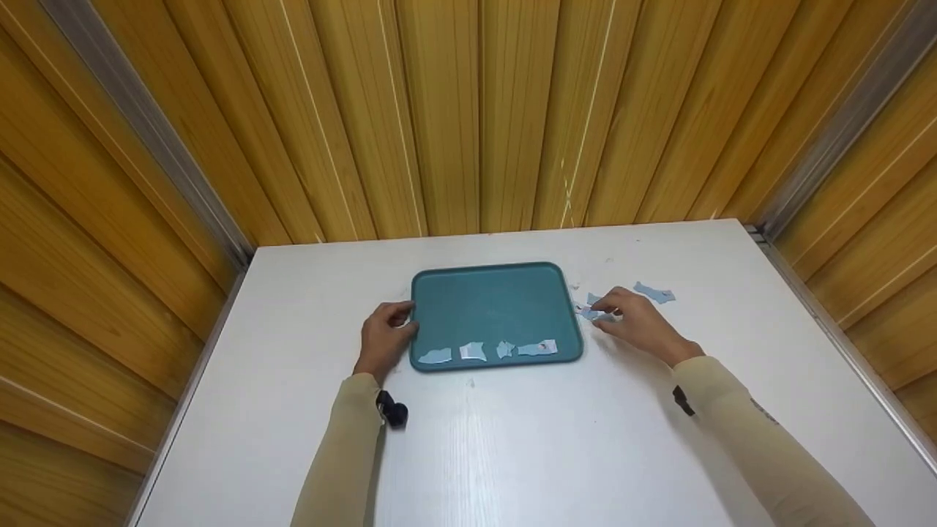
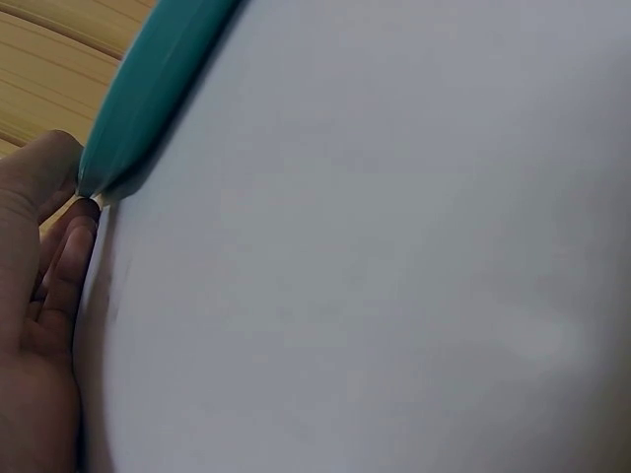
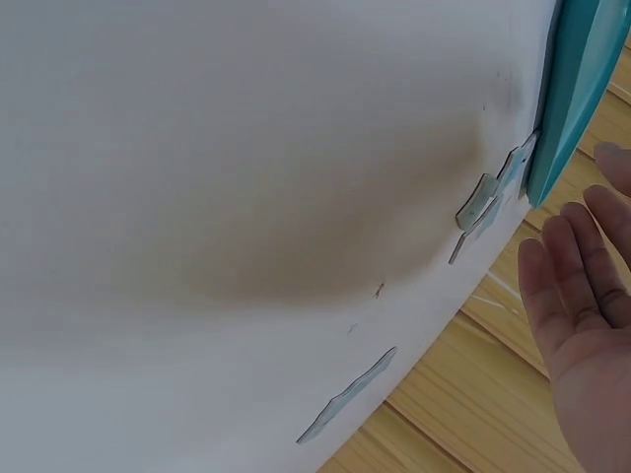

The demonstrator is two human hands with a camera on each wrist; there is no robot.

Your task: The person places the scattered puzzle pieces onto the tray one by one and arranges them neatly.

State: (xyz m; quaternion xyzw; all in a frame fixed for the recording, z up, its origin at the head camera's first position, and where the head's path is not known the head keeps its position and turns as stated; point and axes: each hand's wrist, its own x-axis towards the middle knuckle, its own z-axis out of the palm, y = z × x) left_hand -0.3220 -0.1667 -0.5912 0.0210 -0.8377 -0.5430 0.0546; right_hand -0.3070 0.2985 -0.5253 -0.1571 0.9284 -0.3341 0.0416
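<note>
A teal tray lies on the white table. My left hand holds its left edge, thumb and fingers meeting at the rim. Along the tray's near side sit several flat, jagged light-blue pieces, among them a white-and-blue one and a long one. My right hand is over a cluster of similar pieces just right of the tray, partly hidden by the fingers. In the right wrist view that hand hovers with extended fingers, nothing visible in its grasp, apart from the cluster.
Another jagged light-blue piece lies farther right, beyond my right hand. Wood-patterned panels rise behind the table and at both sides. Small dark marks show on the tabletop.
</note>
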